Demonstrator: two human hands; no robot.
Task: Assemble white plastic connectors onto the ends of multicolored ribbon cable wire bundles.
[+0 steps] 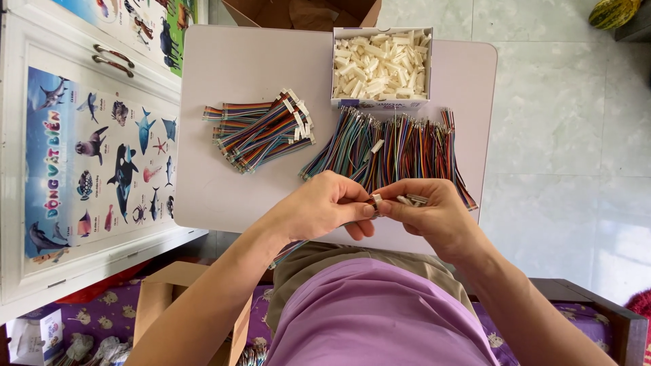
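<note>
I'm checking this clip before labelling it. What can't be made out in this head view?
- Wire ends pinched between left hand and right hand: covered by fingers.
- Small white pieces in the right hand: too small to identify.
- Cardboard box contents: hidden by the left arm.
- Brown box: cut off by the top edge.

The left hand [325, 207] and right hand [427, 210] cover most of the small white connector [375, 200] pinched between them; how the wires sit in it is too small to tell. The brown box [298, 12] behind the bench [258, 61] is cut off by the top edge.
</note>
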